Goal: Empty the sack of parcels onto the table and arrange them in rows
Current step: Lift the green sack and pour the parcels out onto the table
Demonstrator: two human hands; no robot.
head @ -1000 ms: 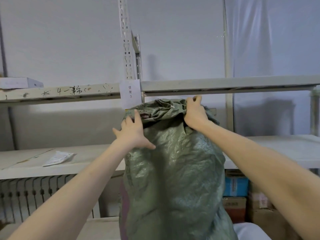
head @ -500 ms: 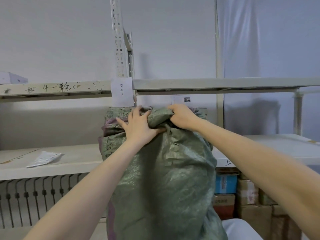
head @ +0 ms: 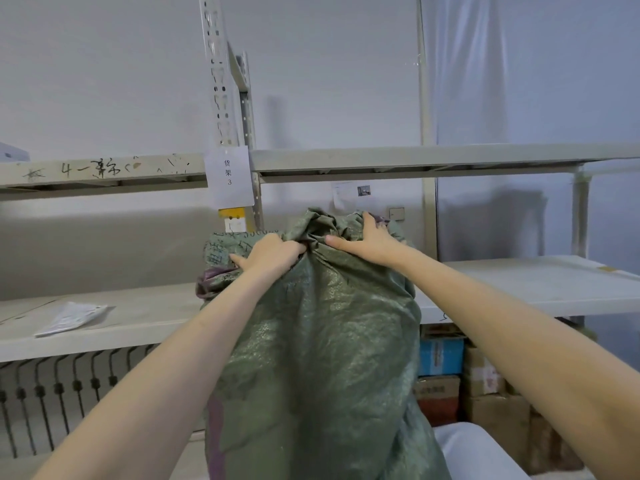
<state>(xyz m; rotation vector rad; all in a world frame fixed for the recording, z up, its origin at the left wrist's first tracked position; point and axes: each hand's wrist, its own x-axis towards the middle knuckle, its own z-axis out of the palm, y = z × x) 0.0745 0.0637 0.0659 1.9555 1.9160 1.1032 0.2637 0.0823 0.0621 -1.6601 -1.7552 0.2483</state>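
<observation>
Head view: left hand (head: 273, 252) and right hand (head: 369, 242) clench the bunched top of the sack (head: 311, 348) before the shelf (head: 519, 282); slipping fabric could drop it.

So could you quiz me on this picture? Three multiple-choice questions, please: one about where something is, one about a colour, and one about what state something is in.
1. Where does the flat white packet lie?
A. On the shelf to the left of the sack
B. On top of the sack
C. On the floor

2. What colour is the sack?
A. Blue
B. Green
C. Red

3. How is the sack's top?
A. Spread wide open
B. Tied with rope
C. Bunched together and gripped

Answers:
1 A: the packet rests on the shelf board, apart from the sack.
2 B: its woven cloth is green.
3 C: the left hand and right hand each clutch the gathered cloth at the top.
</observation>
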